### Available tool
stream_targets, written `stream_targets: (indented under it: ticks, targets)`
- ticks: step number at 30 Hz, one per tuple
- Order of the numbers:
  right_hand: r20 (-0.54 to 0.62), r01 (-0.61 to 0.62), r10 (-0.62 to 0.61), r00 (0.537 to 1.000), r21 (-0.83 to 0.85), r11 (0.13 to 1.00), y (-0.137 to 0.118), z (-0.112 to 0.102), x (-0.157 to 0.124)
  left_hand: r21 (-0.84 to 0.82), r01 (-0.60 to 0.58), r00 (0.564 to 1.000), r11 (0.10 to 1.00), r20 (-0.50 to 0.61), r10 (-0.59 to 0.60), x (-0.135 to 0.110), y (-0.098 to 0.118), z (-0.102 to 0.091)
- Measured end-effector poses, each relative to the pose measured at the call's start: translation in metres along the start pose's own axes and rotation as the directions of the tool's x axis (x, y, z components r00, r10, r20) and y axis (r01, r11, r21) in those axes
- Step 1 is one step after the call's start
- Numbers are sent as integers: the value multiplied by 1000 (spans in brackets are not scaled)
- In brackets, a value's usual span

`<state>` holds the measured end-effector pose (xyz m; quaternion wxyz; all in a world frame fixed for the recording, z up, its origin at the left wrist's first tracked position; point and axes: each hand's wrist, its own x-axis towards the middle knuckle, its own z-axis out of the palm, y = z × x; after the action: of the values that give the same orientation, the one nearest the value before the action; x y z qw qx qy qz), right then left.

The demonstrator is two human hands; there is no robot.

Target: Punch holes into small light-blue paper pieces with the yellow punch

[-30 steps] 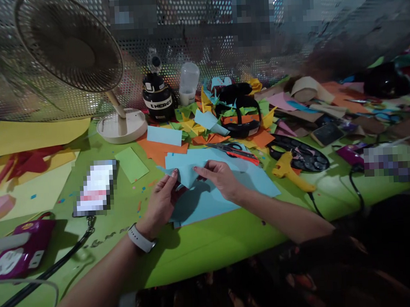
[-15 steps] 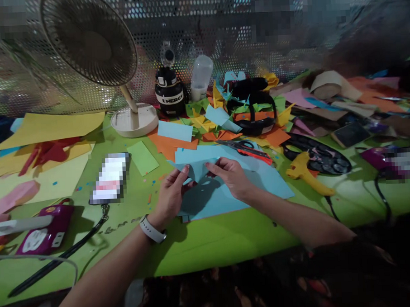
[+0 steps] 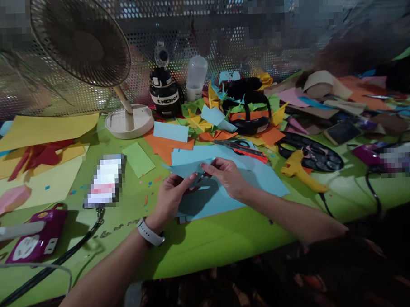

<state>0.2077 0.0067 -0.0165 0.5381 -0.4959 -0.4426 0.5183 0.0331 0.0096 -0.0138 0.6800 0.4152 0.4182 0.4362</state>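
Between my two hands is a small folded piece of light blue paper [image 3: 185, 169], raised above larger blue sheets [image 3: 260, 178] on the green table. My left hand [image 3: 174, 191] pinches its lower edge, thumb on top. With thumb and fingers my right hand [image 3: 224, 174] grips the paper's right end; some fingertips are hidden behind it. Just beyond the hands, scissors [image 3: 247, 151] with red and black handles rest on the blue sheets. A blue paper strip [image 3: 170, 131] lies on orange paper behind, and a green paper rectangle [image 3: 139, 159] is to the left.
A fan [image 3: 129, 123], a black bottle [image 3: 165, 94] and a heap of folded paper pieces [image 3: 215, 117] stand along the back. To the right lies a yellow glue gun [image 3: 302, 172] beside a black tray [image 3: 327, 159]. A phone [image 3: 106, 180] with a strap is at left.
My left thumb has slid right along the paper, closer to my right hand. The paper looks flatter and more level now. The whole view has shifted slightly.
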Motion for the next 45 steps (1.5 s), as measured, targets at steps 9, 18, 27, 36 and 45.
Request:
stream_targets:
  ticks: [9, 18, 27, 36, 45]
  targets:
    - [10, -42, 42, 999, 42, 998, -5, 4, -2, -35, 32, 999, 999, -26, -33, 0, -1, 0]
    - [-82, 35, -26, 996, 114, 993, -8, -3, 5, -52, 92, 994, 994, -63, -95, 1, 5, 2]
    - [12, -63, 61, 998, 190, 980, -11, -14, 13, -99, 104, 991, 990, -74, -112, 2, 5, -1]
    - [27, -31, 32, 999, -16, 999, -8, 1, 0, -30, 72, 996, 997, -49, -73, 0, 5, 2]
    - [-25, -9, 10, 1000, 27, 1000, -7, 3, -2, -12, 76, 996, 997, -53, -76, -2, 9, 5]
